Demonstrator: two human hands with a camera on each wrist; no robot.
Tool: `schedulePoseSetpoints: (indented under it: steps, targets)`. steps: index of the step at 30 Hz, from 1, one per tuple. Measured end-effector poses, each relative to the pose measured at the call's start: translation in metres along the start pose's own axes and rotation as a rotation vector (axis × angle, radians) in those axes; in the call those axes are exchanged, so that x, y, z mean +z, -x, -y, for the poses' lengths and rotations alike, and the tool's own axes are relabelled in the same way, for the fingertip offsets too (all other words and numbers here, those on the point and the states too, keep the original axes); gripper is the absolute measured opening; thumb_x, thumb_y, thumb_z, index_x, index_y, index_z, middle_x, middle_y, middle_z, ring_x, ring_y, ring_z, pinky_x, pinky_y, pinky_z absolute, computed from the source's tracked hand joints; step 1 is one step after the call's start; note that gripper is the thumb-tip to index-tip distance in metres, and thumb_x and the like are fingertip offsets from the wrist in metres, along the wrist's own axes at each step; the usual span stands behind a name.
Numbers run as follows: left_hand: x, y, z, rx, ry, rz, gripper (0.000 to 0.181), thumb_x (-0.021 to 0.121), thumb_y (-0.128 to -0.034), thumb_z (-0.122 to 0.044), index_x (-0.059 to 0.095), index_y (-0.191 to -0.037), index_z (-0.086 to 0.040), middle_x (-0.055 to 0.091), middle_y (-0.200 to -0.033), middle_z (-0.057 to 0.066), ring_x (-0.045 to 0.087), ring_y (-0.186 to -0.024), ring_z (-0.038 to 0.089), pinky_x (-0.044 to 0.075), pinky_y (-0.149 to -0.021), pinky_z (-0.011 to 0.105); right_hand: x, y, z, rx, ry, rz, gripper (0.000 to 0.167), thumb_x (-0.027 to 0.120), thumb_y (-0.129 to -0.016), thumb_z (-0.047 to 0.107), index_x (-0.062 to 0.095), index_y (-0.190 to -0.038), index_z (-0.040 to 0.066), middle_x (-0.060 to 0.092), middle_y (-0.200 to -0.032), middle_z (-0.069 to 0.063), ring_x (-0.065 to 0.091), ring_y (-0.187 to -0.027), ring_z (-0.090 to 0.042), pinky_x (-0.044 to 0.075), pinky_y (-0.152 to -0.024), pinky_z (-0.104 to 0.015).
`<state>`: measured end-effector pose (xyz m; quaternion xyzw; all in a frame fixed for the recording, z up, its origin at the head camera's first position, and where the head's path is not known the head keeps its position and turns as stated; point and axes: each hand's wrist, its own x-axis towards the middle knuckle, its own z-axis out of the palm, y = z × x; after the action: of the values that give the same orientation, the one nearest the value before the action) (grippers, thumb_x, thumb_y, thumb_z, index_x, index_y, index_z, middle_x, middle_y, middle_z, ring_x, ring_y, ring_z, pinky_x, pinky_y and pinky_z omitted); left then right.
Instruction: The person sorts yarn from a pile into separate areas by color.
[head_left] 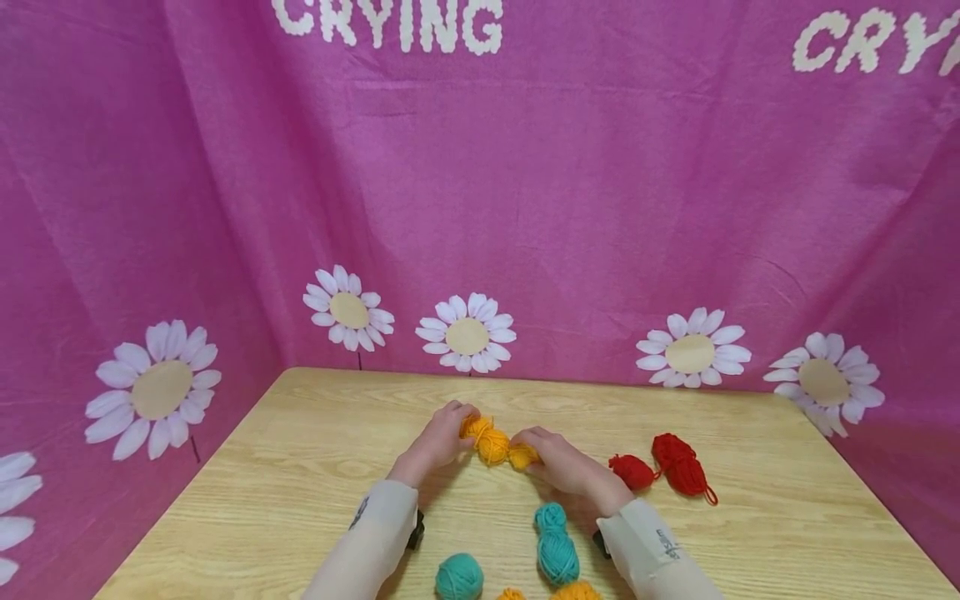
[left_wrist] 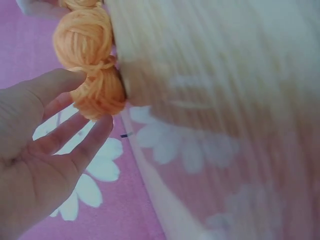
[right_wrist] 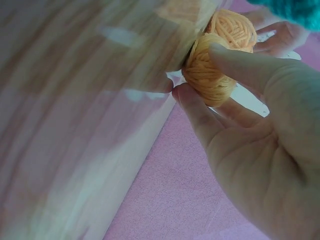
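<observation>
On the table, my left hand (head_left: 441, 439) holds the outer end of an orange yarn bundle (head_left: 492, 446), which is pinched in the middle into two rounded lobes. In the left wrist view the thumb lies over the lower lobe (left_wrist: 100, 95) and the fingertips reach its underside. Close by on the right, my right hand (head_left: 561, 463) grips a yellow-orange ball of yarn (head_left: 522, 456). The right wrist view shows thumb and fingertips pinching this ball (right_wrist: 207, 70), which sits against the orange bundle (right_wrist: 232, 31). Whether the two are joined cannot be told.
Red yarn balls (head_left: 678, 467) lie right of my right hand. Nearer me are a two-lobed teal yarn bundle (head_left: 557, 554), a round teal ball (head_left: 460, 577) and more orange yarn (head_left: 576, 591) at the lower edge. A pink flowered cloth (head_left: 570, 250) hangs behind the wooden table (head_left: 300, 475).
</observation>
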<state>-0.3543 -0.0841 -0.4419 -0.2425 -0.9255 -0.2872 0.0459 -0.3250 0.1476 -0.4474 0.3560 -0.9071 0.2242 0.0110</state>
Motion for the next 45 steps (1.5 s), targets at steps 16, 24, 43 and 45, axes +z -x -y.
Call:
schedulePoseSetpoints:
  steps: [16, 24, 43, 45]
  targets:
    - [-0.01, 0.025, -0.033, 0.228, -0.021, 0.052, 0.034, 0.069, -0.0901, -0.01, 0.062, -0.122, -0.001, 0.062, -0.12, 0.014, 0.06, -0.111, 0.031, 0.052, -0.099, 0.042, 0.0, 0.0, 0.0, 0.003, 0.012, 0.0, 0.034, 0.064, -0.089, -0.004, 0.057, -0.122, 0.001, 0.061, -0.121, -0.017, 0.06, -0.111, -0.033, 0.051, -0.098, -0.047]
    - [-0.009, 0.046, -0.056, 0.287, 0.008, 0.214, 0.038, 0.066, -0.0942, -0.019, 0.06, -0.13, -0.006, 0.061, -0.128, 0.007, 0.058, -0.119, 0.023, 0.049, -0.103, 0.03, 0.0, 0.0, -0.001, -0.003, 0.022, -0.002, 0.032, 0.064, -0.089, -0.004, 0.058, -0.121, 0.001, 0.062, -0.119, -0.015, 0.061, -0.11, -0.032, 0.052, -0.096, -0.046]
    - [-0.009, 0.087, -0.075, 0.509, 0.023, 0.364, 0.033, 0.062, -0.0959, -0.029, 0.063, -0.125, -0.013, 0.066, -0.123, 0.001, 0.062, -0.111, 0.01, 0.05, -0.096, 0.017, 0.001, 0.003, 0.0, -0.016, 0.006, -0.009, 0.034, 0.064, -0.089, -0.006, 0.057, -0.121, 0.001, 0.061, -0.119, -0.017, 0.061, -0.107, -0.032, 0.051, -0.096, -0.048]
    - [-0.009, 0.091, -0.076, 0.545, 0.025, 0.372, 0.033, 0.063, -0.0952, -0.031, 0.064, -0.124, -0.014, 0.067, -0.12, 0.001, 0.063, -0.108, 0.008, 0.049, -0.094, 0.014, 0.001, 0.003, 0.0, -0.018, 0.006, -0.009, 0.034, 0.063, -0.089, -0.006, 0.057, -0.122, 0.001, 0.061, -0.12, -0.017, 0.061, -0.108, -0.032, 0.051, -0.096, -0.048]
